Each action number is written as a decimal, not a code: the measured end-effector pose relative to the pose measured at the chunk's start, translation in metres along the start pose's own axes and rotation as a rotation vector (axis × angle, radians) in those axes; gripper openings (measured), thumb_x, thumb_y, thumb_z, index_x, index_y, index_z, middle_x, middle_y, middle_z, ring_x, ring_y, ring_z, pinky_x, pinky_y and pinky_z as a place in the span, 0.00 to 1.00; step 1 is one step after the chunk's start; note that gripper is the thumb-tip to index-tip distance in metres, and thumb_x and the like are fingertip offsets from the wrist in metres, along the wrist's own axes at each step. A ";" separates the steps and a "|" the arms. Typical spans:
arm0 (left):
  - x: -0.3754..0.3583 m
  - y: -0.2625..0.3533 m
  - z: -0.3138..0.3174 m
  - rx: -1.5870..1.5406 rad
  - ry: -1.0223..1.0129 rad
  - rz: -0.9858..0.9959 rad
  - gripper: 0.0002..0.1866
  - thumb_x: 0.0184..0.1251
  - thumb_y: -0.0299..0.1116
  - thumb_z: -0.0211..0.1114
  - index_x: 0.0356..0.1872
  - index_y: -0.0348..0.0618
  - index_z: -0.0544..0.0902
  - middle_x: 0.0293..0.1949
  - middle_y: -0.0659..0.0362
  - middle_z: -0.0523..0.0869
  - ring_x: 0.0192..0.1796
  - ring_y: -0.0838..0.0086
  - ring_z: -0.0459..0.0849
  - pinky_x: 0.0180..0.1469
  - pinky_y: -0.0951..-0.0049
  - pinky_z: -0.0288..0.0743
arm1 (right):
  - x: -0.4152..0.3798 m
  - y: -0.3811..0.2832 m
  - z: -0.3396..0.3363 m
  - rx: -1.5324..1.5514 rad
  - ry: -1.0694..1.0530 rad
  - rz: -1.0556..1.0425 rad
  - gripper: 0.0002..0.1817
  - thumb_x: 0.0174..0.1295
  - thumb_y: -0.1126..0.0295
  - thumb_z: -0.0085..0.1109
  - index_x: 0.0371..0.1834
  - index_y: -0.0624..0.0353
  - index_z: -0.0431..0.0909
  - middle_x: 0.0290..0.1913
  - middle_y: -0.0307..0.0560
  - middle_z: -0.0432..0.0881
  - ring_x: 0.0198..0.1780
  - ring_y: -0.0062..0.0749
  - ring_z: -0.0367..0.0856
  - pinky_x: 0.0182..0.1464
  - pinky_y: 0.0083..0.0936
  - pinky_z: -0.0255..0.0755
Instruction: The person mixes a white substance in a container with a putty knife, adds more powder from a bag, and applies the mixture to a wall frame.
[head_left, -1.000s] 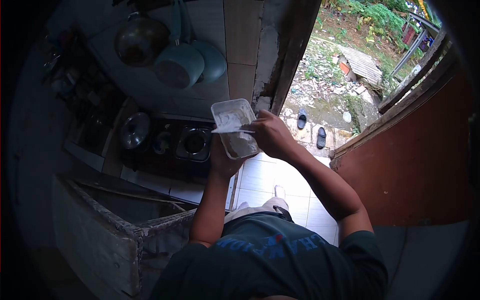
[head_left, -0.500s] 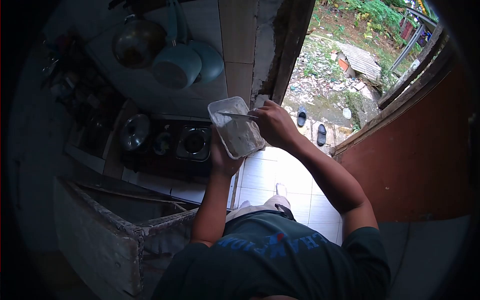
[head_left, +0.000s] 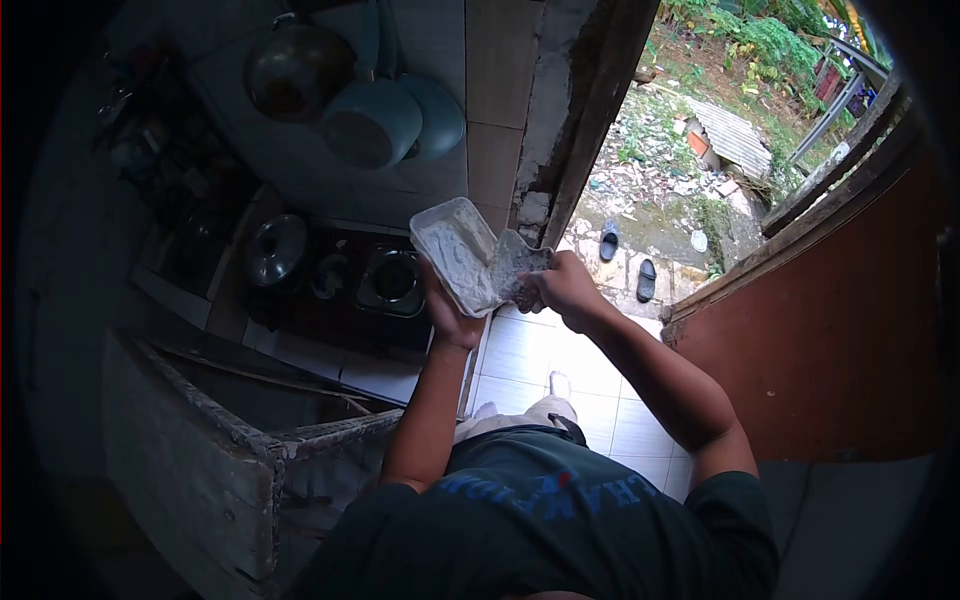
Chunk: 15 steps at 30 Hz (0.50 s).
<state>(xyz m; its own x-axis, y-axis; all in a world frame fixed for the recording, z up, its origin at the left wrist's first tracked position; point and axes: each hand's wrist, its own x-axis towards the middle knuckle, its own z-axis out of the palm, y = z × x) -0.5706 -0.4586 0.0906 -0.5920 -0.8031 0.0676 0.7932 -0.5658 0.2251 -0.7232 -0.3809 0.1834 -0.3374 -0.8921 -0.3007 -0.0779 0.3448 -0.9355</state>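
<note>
My left hand [head_left: 452, 322] holds up a white rectangular plastic tub [head_left: 440, 250], gripped from its near and left side, with the thumb and fingers partly hidden under it. Pale grey-white paste [head_left: 462, 255] coats the tub's floor and walls. In my right hand [head_left: 568, 290] is a scraper [head_left: 518, 262] with a flat, speckled grey blade; closed fingers cover its handle. Its blade stands at the tub's right rim, broad face toward me.
A gas stove [head_left: 390, 280] and a metal lid [head_left: 276, 250] are at the left. Pans [head_left: 372, 125] hang on the wall above. Below them a worn cabinet door [head_left: 190, 450] juts out. To the right, a doorway with a brown door [head_left: 800, 350] leads outside to black clogs [head_left: 646, 281].
The scraper has turned from edge-on over the tub's middle to broad face showing at its right rim. My right hand has moved lower and to the right; the tub has tilted.
</note>
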 end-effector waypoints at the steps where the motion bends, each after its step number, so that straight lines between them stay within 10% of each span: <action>1: -0.001 -0.002 -0.003 0.021 0.042 0.040 0.39 0.75 0.66 0.49 0.78 0.52 0.62 0.74 0.58 0.70 0.74 0.59 0.68 0.76 0.51 0.61 | -0.001 0.007 0.007 0.049 0.016 0.042 0.09 0.64 0.78 0.60 0.30 0.74 0.83 0.24 0.54 0.85 0.23 0.34 0.84 0.25 0.28 0.74; 11: -0.011 -0.018 -0.006 0.405 -0.047 0.455 0.39 0.79 0.65 0.43 0.80 0.52 0.52 0.74 0.55 0.65 0.78 0.62 0.63 0.78 0.55 0.57 | -0.010 0.017 0.058 0.496 0.132 0.117 0.04 0.65 0.79 0.59 0.35 0.69 0.82 0.30 0.46 0.83 0.29 0.29 0.81 0.32 0.27 0.74; 15: -0.005 -0.022 -0.003 0.383 -0.020 0.327 0.37 0.79 0.65 0.40 0.79 0.52 0.55 0.70 0.55 0.70 0.73 0.63 0.70 0.76 0.55 0.61 | 0.004 -0.002 0.063 0.435 0.159 0.042 0.06 0.66 0.78 0.61 0.32 0.69 0.83 0.28 0.46 0.83 0.28 0.26 0.80 0.31 0.27 0.72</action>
<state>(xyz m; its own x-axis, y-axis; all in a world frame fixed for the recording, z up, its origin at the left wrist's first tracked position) -0.5847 -0.4420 0.0821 -0.3265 -0.9210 0.2125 0.8308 -0.1724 0.5292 -0.6656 -0.4033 0.1727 -0.4739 -0.8125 -0.3396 0.3279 0.1951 -0.9244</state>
